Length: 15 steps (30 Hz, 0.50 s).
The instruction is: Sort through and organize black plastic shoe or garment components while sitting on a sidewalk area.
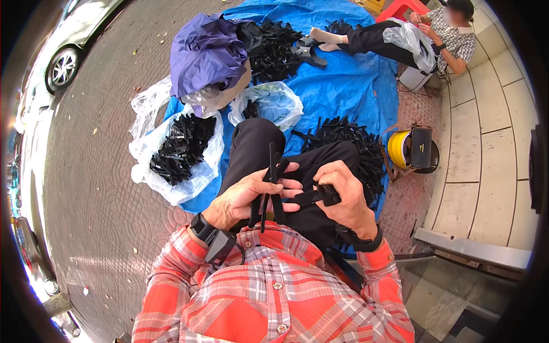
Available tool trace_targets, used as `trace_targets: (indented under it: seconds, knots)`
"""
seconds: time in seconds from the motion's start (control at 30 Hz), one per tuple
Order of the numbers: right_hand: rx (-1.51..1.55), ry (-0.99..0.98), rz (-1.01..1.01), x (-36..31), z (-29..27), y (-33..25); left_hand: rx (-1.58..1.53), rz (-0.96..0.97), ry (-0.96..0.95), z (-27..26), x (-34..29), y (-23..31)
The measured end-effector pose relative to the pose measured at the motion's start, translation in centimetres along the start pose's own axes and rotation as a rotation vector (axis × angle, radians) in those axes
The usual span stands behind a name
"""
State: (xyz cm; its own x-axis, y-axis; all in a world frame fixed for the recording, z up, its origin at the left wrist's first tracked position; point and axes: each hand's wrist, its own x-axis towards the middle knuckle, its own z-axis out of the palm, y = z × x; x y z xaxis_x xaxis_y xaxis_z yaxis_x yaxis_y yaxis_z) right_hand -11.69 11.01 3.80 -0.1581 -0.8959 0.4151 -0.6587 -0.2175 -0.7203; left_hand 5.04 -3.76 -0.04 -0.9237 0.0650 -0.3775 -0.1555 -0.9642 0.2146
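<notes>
In front of my lap, my left hand (243, 194) has its thumb pressed over a few narrow black strips (275, 197), which stick out above and below the fingers. My right hand (349, 197) is closed around a dark bunched piece (329, 195) that looks like more black strips. A flat black end (303, 198) reaches from it toward my left fingertips. Beyond my right knee lies a loose heap of black strips (343, 137). To my left, an open clear plastic bag (213, 157) is filled with similar strips (180, 150).
A blue tarp (366, 74) covers the ground ahead. On it are another strip heap (274, 51), a purple-covered sack (206, 54) and a clear bag (280, 103). A seated person (452, 37) works at the far right. A yellow-and-black container (400, 150) stands by the tiled step.
</notes>
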Motion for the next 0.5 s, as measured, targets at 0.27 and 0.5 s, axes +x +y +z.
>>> trace_targets:
  seconds: [0.27,0.5]
  knots:
    - [0.583,0.176,0.811,-0.1,2.3,-0.1,0.273,0.063,0.075,0.3,0.0,-0.2]
    - [0.055,-0.123,-0.085,0.7,2.7,0.8,-0.16,0.0,0.087,-0.8,0.6,-0.4]
